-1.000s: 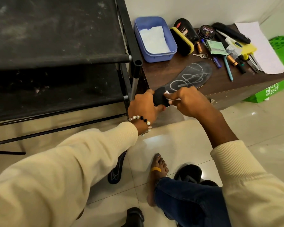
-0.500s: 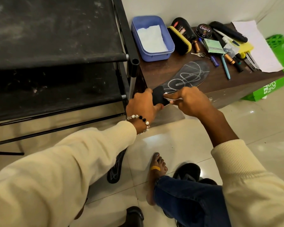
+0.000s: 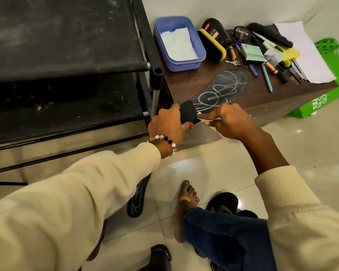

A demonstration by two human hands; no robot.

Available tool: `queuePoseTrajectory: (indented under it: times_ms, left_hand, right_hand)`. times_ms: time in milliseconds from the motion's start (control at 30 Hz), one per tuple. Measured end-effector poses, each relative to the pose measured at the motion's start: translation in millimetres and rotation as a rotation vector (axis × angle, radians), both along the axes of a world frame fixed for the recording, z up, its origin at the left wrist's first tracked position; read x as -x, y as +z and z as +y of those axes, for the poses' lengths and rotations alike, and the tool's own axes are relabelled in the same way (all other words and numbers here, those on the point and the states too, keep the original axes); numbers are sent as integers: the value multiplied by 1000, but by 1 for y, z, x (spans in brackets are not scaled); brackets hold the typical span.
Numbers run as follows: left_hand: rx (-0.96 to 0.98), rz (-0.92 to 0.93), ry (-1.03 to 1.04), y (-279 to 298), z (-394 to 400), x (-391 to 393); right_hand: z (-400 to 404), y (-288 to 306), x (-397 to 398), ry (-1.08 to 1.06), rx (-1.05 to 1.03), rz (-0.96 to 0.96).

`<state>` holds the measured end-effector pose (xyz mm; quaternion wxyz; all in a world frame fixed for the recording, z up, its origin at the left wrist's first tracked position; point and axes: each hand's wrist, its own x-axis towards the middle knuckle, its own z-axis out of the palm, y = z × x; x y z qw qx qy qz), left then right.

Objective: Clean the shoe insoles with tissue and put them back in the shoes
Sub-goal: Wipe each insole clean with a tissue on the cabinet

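Observation:
A black insole (image 3: 221, 89) with white chalk scribbles lies on the brown table (image 3: 186, 83), its heel end sticking out over the front edge. My left hand (image 3: 167, 124) grips that heel end. My right hand (image 3: 229, 122) holds a white tissue (image 3: 205, 120) and presses it against the insole near the heel. A second scribbled insole (image 3: 138, 198) lies on the floor below my left sleeve. A black shoe (image 3: 160, 257) shows at the bottom edge, another black shoe (image 3: 223, 204) beside my foot.
A blue tub (image 3: 198, 55) holding white tissue stands at the table's back left. A yellow-backed brush (image 3: 211, 45), polish bottle, Cherry tin (image 3: 242, 33), pens, keys and paper crowd the back. A black shoe rack (image 3: 67, 65) stands left. A green bag (image 3: 321, 98) sits right.
The view has shifted slightly. My hands stay on the heel end of the insole, with the tissue hand shifting a little along it.

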<state>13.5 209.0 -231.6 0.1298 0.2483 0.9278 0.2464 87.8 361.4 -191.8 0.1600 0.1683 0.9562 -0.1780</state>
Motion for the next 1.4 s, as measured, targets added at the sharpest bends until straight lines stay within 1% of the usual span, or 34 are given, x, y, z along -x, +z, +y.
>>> queuePoseTrajectory:
  times_ms: [167, 300, 433, 467, 533, 600, 733, 833, 900, 1033, 1167, 1200, 1333, 1400]
  left_hand:
    - [6, 0, -3, 1, 1, -1]
    - [10, 2, -6, 2, 0, 0]
    - [14, 8, -5, 2, 1, -1]
    - [15, 8, -6, 2, 1, -2]
    - [16, 2, -4, 2, 2, -1]
    - [21, 1, -8, 3, 2, -1]
    - [39, 20, -13, 2, 3, -2]
    - [52, 9, -15, 2, 3, -1]
    - [64, 8, -22, 1, 3, 0]
    - [76, 23, -33, 1, 4, 0]
    - [84, 15, -36, 3, 2, 1]
    - [83, 14, -36, 3, 2, 2]
    - [95, 26, -43, 3, 3, 0]
    - [99, 28, -44, 3, 4, 0]
  right_hand:
    - [-3, 0, -4, 40, 66, -61]
    - [9, 0, -5, -53, -43, -59]
    - [-2, -2, -4, 9, 56, -69]
    - [1, -1, -5, -13, 51, -58]
    - [11, -2, -6, -87, -22, -37]
    - [13, -2, -6, -117, -61, -52]
    - [-3, -3, -1, -9, 43, -42]
    - [9, -1, -1, -112, -55, 12]
    - [10, -2, 0, -158, -60, 26]
    - [-6, -6, 5, 6, 21, 3]
    - [11, 0, 2, -173, -31, 19]
    - [11, -1, 1, -173, -35, 13]
    - [-6, -10, 7, -30, 54, 35]
    - [0, -9, 8, -76, 45, 45]
